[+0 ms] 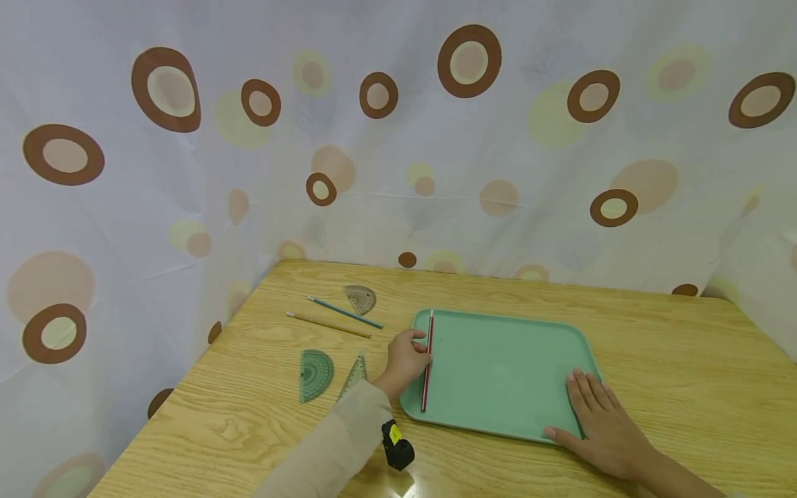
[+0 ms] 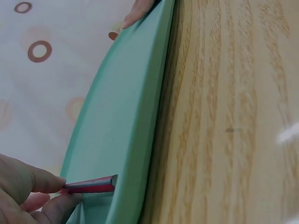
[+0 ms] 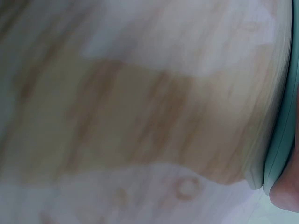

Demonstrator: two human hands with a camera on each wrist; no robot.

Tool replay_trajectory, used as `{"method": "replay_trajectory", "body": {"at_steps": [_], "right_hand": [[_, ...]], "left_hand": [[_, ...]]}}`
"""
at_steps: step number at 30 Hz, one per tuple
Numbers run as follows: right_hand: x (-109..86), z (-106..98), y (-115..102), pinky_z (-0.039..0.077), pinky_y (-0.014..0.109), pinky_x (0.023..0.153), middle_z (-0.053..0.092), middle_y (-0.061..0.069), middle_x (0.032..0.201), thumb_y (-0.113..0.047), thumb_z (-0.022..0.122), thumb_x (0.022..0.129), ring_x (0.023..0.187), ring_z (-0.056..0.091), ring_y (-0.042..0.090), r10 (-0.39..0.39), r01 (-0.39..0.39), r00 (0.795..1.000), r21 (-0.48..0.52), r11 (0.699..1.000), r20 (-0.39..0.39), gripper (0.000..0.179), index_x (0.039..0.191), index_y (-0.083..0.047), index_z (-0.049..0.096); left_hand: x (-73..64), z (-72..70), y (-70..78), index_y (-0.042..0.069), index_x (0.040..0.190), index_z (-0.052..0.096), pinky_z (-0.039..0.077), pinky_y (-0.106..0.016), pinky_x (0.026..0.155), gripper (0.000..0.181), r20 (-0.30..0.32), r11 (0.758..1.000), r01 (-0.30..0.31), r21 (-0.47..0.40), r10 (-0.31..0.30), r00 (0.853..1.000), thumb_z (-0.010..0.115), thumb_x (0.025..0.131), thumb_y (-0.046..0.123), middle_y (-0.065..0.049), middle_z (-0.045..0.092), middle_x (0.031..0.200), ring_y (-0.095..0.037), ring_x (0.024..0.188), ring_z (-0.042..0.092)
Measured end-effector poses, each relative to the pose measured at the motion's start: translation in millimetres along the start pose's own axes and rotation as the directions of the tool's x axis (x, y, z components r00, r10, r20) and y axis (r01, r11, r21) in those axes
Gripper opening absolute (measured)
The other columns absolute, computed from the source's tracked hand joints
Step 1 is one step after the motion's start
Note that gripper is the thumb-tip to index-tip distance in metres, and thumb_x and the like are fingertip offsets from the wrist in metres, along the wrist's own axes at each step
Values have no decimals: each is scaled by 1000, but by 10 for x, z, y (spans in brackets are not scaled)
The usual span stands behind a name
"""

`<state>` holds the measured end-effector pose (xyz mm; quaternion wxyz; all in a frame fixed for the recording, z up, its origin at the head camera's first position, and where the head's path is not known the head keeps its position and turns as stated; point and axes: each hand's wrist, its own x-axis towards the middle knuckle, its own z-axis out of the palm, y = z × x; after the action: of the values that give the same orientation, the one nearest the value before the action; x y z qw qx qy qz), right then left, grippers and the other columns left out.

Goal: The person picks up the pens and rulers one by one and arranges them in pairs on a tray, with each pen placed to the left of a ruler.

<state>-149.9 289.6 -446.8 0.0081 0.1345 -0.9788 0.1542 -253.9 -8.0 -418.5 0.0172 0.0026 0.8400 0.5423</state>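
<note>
A green tray [image 1: 504, 373] lies on the wooden table, also seen edge-on in the left wrist view. Along its left side is a red pencil [image 1: 427, 387] with a white tip at the far end. My left hand [image 1: 406, 361] pinches this pencil near its middle; in the left wrist view the thumb and a finger close on the pencil [image 2: 93, 185], its dark near end beside the tray wall. My right hand [image 1: 604, 422] rests with straight fingers across the tray's right edge, thumb at the near right corner. In the right wrist view only a fingertip [image 3: 286, 191] shows by the rim.
Left of the tray lie a blue pencil [image 1: 345, 312], a yellowish pencil [image 1: 328, 324], a clear protractor [image 1: 361, 299], a green protractor [image 1: 316, 375] and a green set square [image 1: 355, 375], partly behind the left sleeve. A black device with a yellow label [image 1: 397, 446] shows at the left wrist. Patterned cloth surrounds the table.
</note>
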Motion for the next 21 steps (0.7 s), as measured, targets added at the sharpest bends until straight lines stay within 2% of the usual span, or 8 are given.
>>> {"method": "replay_trajectory", "body": {"at_steps": [5, 12, 16, 17, 21], "right_hand": [[0, -2, 5, -31, 27, 104, 11, 34, 149, -51, 54, 87, 139, 4, 47, -3, 3, 1000, -5, 1000, -4, 95, 143, 14, 13], [4, 20, 11, -30, 27, 105, 11, 34, 149, -51, 54, 87, 140, 4, 46, -5, 5, 1000, -16, 1000, -13, 95, 143, 13, 13], [6, 21, 10, -31, 27, 104, 12, 34, 148, -51, 54, 87, 139, 4, 46, -5, 5, 1000, -17, 1000, -15, 94, 143, 13, 14], [7, 20, 9, -31, 26, 104, 12, 34, 148, -51, 54, 87, 139, 4, 46, -6, 5, 1000, -17, 1000, -15, 94, 142, 14, 14], [7, 15, 3, -31, 26, 104, 12, 35, 148, -51, 55, 87, 139, 5, 47, -7, 7, 1000, -16, 1000, -18, 94, 142, 14, 15]], "left_hand": [[-29, 2, 36, -4, 110, 60, 51, -28, 57, 33, -37, 999, -15, 37, 17, 999, 63, 78, -9, -14, 63, 84, -20, 70, 59], [-81, 2, 80, -6, 103, 62, 42, -23, 48, 27, -60, 993, -65, 94, 71, 996, 59, 77, -13, -15, 61, 75, -14, 60, 51], [-34, 27, 46, -6, 100, 62, 42, -21, 46, 29, -73, 987, -91, 130, 101, 992, 58, 73, -16, -9, 58, 68, -12, 58, 50], [-9, 40, 5, -7, 99, 61, 40, -19, 45, 29, -79, 982, -126, 142, 138, 987, 57, 71, -16, -5, 55, 64, -9, 55, 48], [2, 42, 6, -7, 105, 60, 38, -20, 44, 33, -58, 976, -126, 175, 138, 989, 58, 74, -16, -3, 49, 60, -10, 52, 41]]}}
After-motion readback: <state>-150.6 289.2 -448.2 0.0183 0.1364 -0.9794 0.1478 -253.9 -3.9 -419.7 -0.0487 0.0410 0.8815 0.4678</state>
